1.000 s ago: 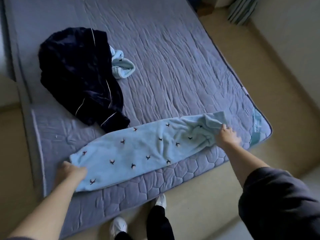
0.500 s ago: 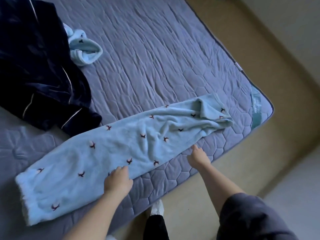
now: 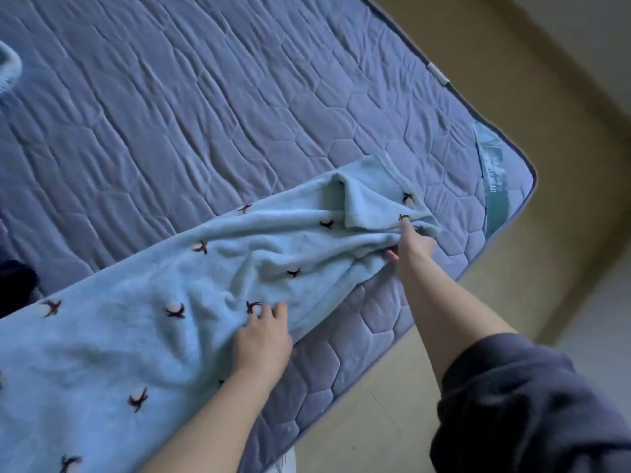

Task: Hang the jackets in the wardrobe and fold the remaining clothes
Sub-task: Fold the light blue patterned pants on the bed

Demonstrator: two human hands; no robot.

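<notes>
Light blue fleece pants (image 3: 211,278) with small dark bird motifs lie stretched along the near edge of the mattress (image 3: 273,107). My left hand (image 3: 263,336) rests on their middle, with bent fingers pressing the fabric down. My right hand (image 3: 413,247) is at the crumpled waistband end near the mattress corner. Its thumb is tucked under a fold and its fingers lie over it, gripping the fabric, which bunches toward the hand.
A dark navy garment (image 3: 15,278) pokes in at the left edge, and part of another light blue garment (image 3: 6,68) shows at the top left. A teal label (image 3: 495,179) marks the mattress corner. Beige floor (image 3: 546,165) lies to the right, with a white shoe (image 3: 288,462) below.
The view has swung right. My left hand slid further onto the pants. My right hand moved from the mattress edge up to the waistband end and took hold of the fabric.
</notes>
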